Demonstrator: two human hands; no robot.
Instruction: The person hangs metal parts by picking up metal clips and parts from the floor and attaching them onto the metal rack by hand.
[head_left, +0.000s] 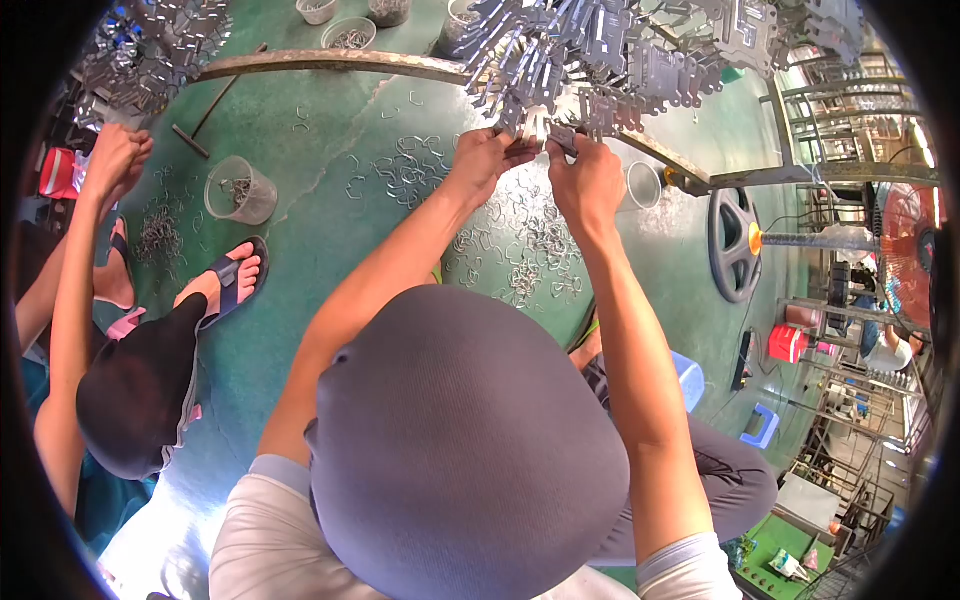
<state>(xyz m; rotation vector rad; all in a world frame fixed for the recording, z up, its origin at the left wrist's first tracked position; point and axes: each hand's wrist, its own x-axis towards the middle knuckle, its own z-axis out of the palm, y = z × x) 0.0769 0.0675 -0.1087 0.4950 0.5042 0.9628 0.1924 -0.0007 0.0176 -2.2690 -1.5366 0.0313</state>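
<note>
My left hand (482, 166) reaches up to the lower edge of a hanging cluster of shiny metal plates (560, 70). Its fingers are closed at the plates, and what they pinch is too small to make out. Beside it, my right hand (588, 185) is closed on a small grey metal plate (566, 137), thumb and fingers pressing it. A bright strip of metal shows between the two hands. Below them, many bent wire hooks (525, 240) lie scattered on the green floor.
A rusty metal bar (340, 62) runs across behind the plates. Clear plastic cups (240, 190) hold hooks. At left, a co-worker's hands (118, 160) touch another plate cluster (150, 50). A black wheel-like fan base (734, 245), an orange fan (908, 255) and blue stools stand right.
</note>
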